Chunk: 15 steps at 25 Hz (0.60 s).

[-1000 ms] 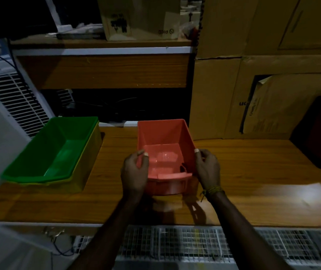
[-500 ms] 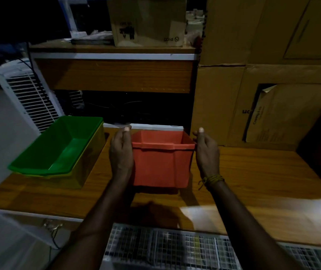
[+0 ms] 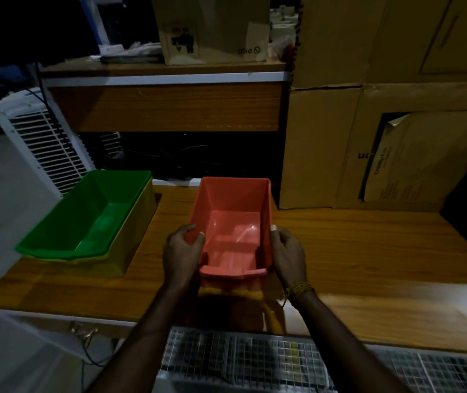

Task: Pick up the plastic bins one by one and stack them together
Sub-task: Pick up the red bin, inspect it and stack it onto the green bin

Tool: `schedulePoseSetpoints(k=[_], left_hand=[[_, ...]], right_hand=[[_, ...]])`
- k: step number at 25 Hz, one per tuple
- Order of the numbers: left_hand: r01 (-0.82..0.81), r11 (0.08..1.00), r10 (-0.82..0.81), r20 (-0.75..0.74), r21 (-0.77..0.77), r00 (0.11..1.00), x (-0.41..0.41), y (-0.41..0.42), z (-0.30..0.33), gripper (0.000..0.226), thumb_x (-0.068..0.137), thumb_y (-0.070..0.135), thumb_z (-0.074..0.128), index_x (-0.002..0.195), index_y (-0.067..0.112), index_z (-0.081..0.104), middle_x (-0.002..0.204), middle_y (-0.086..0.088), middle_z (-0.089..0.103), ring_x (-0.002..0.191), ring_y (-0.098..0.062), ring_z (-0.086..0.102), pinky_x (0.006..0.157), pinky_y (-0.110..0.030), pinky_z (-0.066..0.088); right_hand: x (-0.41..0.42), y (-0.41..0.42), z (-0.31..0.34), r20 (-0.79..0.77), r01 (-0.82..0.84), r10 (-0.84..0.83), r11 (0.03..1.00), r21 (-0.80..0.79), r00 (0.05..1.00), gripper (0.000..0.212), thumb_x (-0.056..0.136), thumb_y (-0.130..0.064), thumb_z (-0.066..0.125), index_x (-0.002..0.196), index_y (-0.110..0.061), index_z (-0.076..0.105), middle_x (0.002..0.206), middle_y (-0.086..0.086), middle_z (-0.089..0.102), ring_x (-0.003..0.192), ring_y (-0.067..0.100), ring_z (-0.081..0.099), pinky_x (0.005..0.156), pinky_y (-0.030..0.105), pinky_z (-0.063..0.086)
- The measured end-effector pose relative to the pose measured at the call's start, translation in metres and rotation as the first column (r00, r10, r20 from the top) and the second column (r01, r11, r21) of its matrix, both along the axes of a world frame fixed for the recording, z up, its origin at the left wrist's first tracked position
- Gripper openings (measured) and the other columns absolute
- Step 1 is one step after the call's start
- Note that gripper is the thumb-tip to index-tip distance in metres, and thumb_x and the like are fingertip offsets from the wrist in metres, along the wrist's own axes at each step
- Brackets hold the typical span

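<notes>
We grip the red bin [image 3: 233, 222] between both hands: our left hand [image 3: 182, 252] curls over its left wall, thumb inside the rim, and our right hand [image 3: 287, 255] clasps its right wall. Its opening faces us above the desk [image 3: 368, 251]. Left of our left hand, the green bin [image 3: 90, 217] sits nested in a yellow bin [image 3: 130, 251].

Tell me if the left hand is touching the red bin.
Touching. The head view shows the left hand gripping the red bin at its left wall, thumb hooked over the rim.
</notes>
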<state>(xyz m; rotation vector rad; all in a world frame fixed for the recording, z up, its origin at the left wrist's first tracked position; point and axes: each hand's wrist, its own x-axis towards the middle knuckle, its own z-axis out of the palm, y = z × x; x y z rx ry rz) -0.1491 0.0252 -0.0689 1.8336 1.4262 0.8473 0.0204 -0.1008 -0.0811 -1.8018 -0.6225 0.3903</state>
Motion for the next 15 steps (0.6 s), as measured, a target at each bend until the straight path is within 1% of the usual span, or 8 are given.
schedulePoseSetpoints(k=[3, 6, 8, 9, 11, 12, 13, 15], left_hand=[[0.04, 0.998, -0.033, -0.132, 0.046, 0.991, 0.001, 0.011, -0.005, 0.038, 0.081, 0.039, 0.061, 0.112, 0.019, 0.072, 0.121, -0.012, 0.067, 0.114, -0.033, 0.059, 0.1, -0.037, 0.044], [0.119, 0.992, -0.101, -0.283, 0.048, 0.954, 0.003, 0.022, -0.007, 0.037, 0.084, 0.037, 0.062, 0.117, 0.022, 0.069, 0.13, -0.011, 0.059, 0.122, -0.034, 0.05, 0.104, -0.04, 0.04], [0.164, 0.986, -0.142, -0.326, 0.041, 0.935, 0.003, 0.029, -0.006, 0.037, 0.087, 0.038, 0.062, 0.121, 0.026, 0.066, 0.134, -0.011, 0.055, 0.124, -0.033, 0.047, 0.104, -0.041, 0.04], [0.176, 0.984, -0.155, -0.315, 0.039, 0.936, 0.003, 0.033, -0.005, 0.037, 0.087, 0.039, 0.062, 0.122, 0.027, 0.065, 0.134, -0.01, 0.055, 0.124, -0.032, 0.047, 0.103, -0.04, 0.04], [0.188, 0.981, -0.172, -0.258, 0.038, 0.951, 0.002, 0.043, -0.001, 0.036, 0.086, 0.04, 0.063, 0.121, 0.03, 0.066, 0.13, -0.01, 0.056, 0.12, -0.031, 0.051, 0.101, -0.039, 0.043], [0.198, 0.979, -0.181, -0.239, 0.049, 0.954, 0.001, 0.048, 0.0, 0.036, 0.085, 0.04, 0.064, 0.119, 0.03, 0.066, 0.128, -0.01, 0.057, 0.117, -0.03, 0.054, 0.1, -0.039, 0.045], [0.215, 0.975, -0.197, -0.231, 0.058, 0.953, -0.001, 0.052, 0.001, 0.035, 0.084, 0.041, 0.064, 0.118, 0.031, 0.067, 0.126, -0.011, 0.058, 0.114, -0.03, 0.056, 0.098, -0.041, 0.047], [0.243, 0.967, -0.222, -0.215, 0.078, 0.951, -0.006, 0.06, 0.004, 0.032, 0.083, 0.043, 0.063, 0.114, 0.035, 0.068, 0.123, -0.009, 0.06, 0.111, -0.03, 0.059, 0.094, -0.043, 0.05]], right_hand=[[-0.004, 0.009, 0.0, 0.042, 0.037, -0.036, 0.999, -0.024, 0.998, 0.033, 0.101, -0.037, 0.048, 0.086, -0.016, 0.068, 0.084, 0.003, 0.07, 0.074, 0.018, 0.063, 0.059, 0.025, 0.041], [-0.013, 0.024, 0.01, 0.051, 0.098, -0.096, 0.995, -0.026, 0.994, 0.028, 0.101, -0.031, 0.05, 0.094, -0.014, 0.07, 0.08, 0.001, 0.066, 0.067, 0.009, 0.058, 0.054, 0.02, 0.036], [-0.019, 0.034, 0.008, 0.074, 0.148, -0.143, 0.988, -0.055, 0.987, 0.031, 0.101, -0.031, 0.05, 0.099, -0.008, 0.071, 0.083, 0.006, 0.069, 0.066, 0.01, 0.059, 0.053, 0.021, 0.037], [-0.023, 0.039, 0.007, 0.081, 0.169, -0.164, 0.984, -0.061, 0.983, 0.032, 0.1, -0.032, 0.051, 0.104, -0.008, 0.072, 0.089, 0.009, 0.072, 0.071, 0.016, 0.062, 0.056, 0.024, 0.044], [-0.032, 0.047, 0.007, 0.072, 0.21, -0.205, 0.974, -0.085, 0.976, 0.033, 0.098, -0.032, 0.053, 0.115, -0.009, 0.07, 0.106, 0.014, 0.073, 0.09, 0.025, 0.068, 0.075, 0.035, 0.057], [-0.038, 0.05, 0.01, 0.07, 0.233, -0.227, 0.967, -0.099, 0.971, 0.034, 0.097, -0.032, 0.055, 0.117, -0.009, 0.069, 0.112, 0.015, 0.072, 0.098, 0.027, 0.067, 0.083, 0.04, 0.057], [-0.045, 0.054, 0.013, 0.077, 0.253, -0.246, 0.962, -0.103, 0.966, 0.034, 0.096, -0.03, 0.056, 0.118, -0.008, 0.069, 0.115, 0.015, 0.071, 0.102, 0.028, 0.067, 0.087, 0.04, 0.056], [-0.056, 0.058, 0.021, 0.081, 0.277, -0.27, 0.956, -0.099, 0.96, 0.033, 0.095, -0.028, 0.059, 0.118, -0.007, 0.069, 0.119, 0.015, 0.07, 0.106, 0.028, 0.066, 0.088, 0.037, 0.054]])
